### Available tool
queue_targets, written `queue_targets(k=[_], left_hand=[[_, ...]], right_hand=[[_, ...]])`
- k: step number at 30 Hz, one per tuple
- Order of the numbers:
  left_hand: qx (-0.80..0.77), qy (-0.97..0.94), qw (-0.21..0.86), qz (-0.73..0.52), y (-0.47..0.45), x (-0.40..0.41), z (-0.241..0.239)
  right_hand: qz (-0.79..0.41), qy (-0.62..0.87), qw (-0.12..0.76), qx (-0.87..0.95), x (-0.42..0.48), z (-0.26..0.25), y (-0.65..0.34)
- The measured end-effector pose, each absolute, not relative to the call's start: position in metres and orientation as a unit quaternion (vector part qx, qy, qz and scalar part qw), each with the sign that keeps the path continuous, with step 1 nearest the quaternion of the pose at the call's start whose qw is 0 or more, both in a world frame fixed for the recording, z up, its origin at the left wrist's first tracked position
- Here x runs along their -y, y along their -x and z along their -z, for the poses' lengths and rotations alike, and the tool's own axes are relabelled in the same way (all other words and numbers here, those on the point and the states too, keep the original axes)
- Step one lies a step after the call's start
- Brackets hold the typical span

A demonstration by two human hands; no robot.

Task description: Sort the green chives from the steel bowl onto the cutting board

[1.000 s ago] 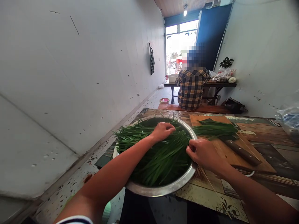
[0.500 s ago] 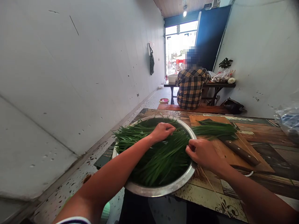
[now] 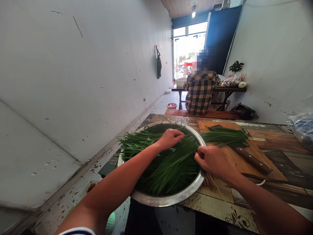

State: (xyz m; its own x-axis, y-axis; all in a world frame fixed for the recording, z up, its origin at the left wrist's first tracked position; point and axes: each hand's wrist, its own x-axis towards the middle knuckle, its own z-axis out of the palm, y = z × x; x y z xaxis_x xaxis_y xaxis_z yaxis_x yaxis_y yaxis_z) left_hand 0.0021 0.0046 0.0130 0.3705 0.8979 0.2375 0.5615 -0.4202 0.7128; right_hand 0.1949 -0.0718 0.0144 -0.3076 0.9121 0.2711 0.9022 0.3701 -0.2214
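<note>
A large steel basin (image 3: 168,199) holds a heap of long, flat green leaves that look like garlic chives (image 3: 161,178). Over the middle of the heap, my left hand (image 3: 170,138) is closed in a pinch at the upper ends of a fanned bunch. My right hand (image 3: 207,158) is closed too, by the basin's right rim, its fingertips at the bunch's right edge. Whether a thin stick runs between the two hands I cannot make out. Beside the basin, more chives (image 3: 225,135) lie on a wooden cutting board (image 3: 232,160) along with a wooden-handled knife (image 3: 254,160).
Thin wooden skewers (image 3: 209,181) lie on the patterned table (image 3: 217,204) right of the basin. A clear plastic bag (image 3: 302,127) stands at the far right. Ahead, a person in a plaid shirt (image 3: 199,93) sits on a bench (image 3: 176,112) at another table.
Both hands keep nearly the same place, with only slight finger movement at the bunch. The person ahead has shifted a little.
</note>
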Motion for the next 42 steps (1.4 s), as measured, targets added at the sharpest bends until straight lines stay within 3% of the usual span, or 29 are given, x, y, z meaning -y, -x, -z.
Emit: queue_targets(k=[10, 18, 23, 30, 42], left_hand=[[-0.422, -0.822, 0.237, -0.299, 0.002, -0.007, -0.009], [-0.351, -0.898, 0.107, -0.245, 0.010, -0.007, -0.017], [-0.439, -0.850, 0.060, -0.284, 0.021, -0.021, -0.013], [-0.480, -0.869, 0.034, -0.116, 0.016, -0.022, -0.002], [-0.454, -0.887, -0.045, -0.076, 0.005, -0.016, -0.002]], right_hand=[[-0.013, 0.557, 0.181, 0.810, 0.073, -0.016, -0.195], [-0.004, 0.560, 0.178, 0.810, 0.071, -0.012, -0.196], [0.026, 0.547, 0.172, 0.819, 0.075, -0.011, -0.197], [0.070, 0.523, 0.102, 0.844, 0.090, -0.017, -0.194], [0.068, 0.527, 0.095, 0.842, 0.087, -0.020, -0.192]])
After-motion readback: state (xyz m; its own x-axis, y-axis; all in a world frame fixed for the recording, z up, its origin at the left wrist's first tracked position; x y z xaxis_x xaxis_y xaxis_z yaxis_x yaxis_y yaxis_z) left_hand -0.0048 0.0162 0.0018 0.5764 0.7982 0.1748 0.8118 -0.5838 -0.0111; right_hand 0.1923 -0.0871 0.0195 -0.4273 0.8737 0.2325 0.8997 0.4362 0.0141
